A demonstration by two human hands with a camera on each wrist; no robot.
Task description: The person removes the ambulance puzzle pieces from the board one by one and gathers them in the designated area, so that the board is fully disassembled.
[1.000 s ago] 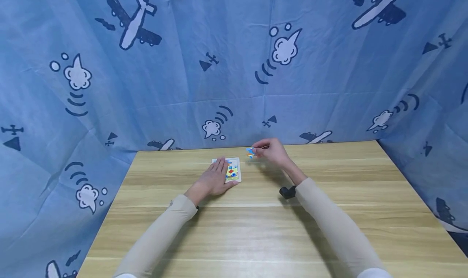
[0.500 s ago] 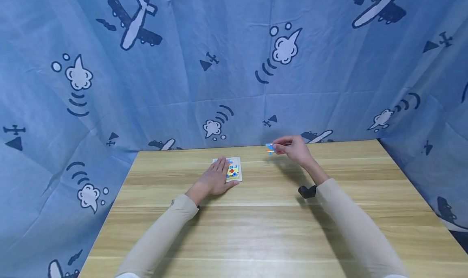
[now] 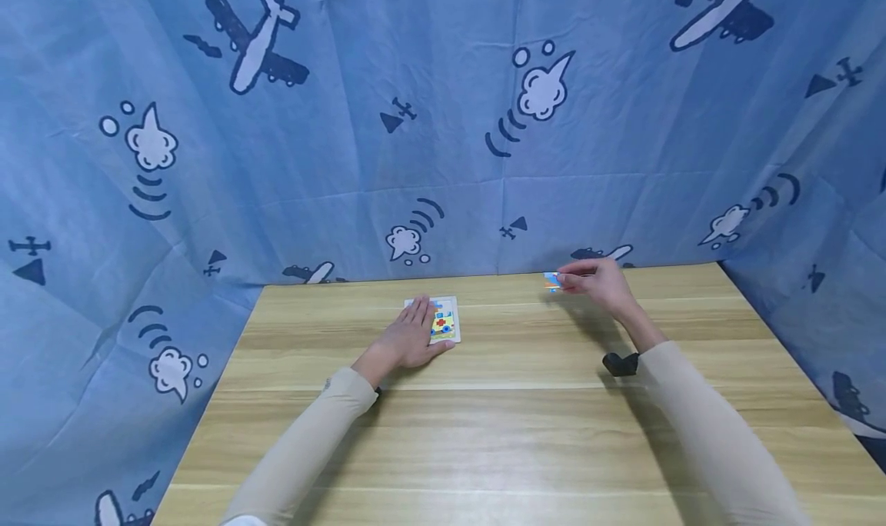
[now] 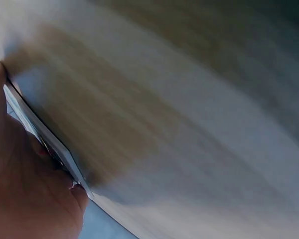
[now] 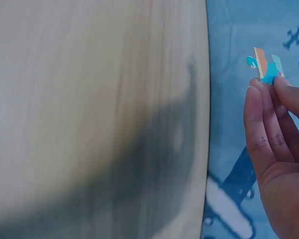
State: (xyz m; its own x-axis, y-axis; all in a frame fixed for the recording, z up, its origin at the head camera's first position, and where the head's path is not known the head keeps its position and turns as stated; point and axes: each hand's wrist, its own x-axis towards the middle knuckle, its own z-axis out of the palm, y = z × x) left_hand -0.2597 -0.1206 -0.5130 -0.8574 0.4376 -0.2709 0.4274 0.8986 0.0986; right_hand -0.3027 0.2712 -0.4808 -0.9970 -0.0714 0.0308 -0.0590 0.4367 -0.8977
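Note:
A small jigsaw puzzle in a white-edged tray (image 3: 454, 309) lies toward the back of the table, with a yellow vehicle and a red cross in its picture. My left hand (image 3: 408, 337) rests flat over its left part, fingers straight, hiding that side. In the left wrist view the tray's edge (image 4: 55, 142) shows beside the left hand (image 4: 30, 184). Off to the right, my right hand (image 3: 601, 284) pinches a blue and orange puzzle piece (image 3: 551, 281) between thumb and fingertips, held above the table. The right wrist view shows the piece (image 5: 264, 67) at the fingertips of the right hand (image 5: 284, 134).
The wooden table (image 3: 484, 449) ends at the back against a blue curtain (image 3: 450, 126) printed with planes and clouds. A black wrist-camera mount (image 3: 621, 364) sticks out from the right sleeve.
My right hand has moved steadily to the right with the puzzle piece, away from the tray. The left hand has stayed on the puzzle.

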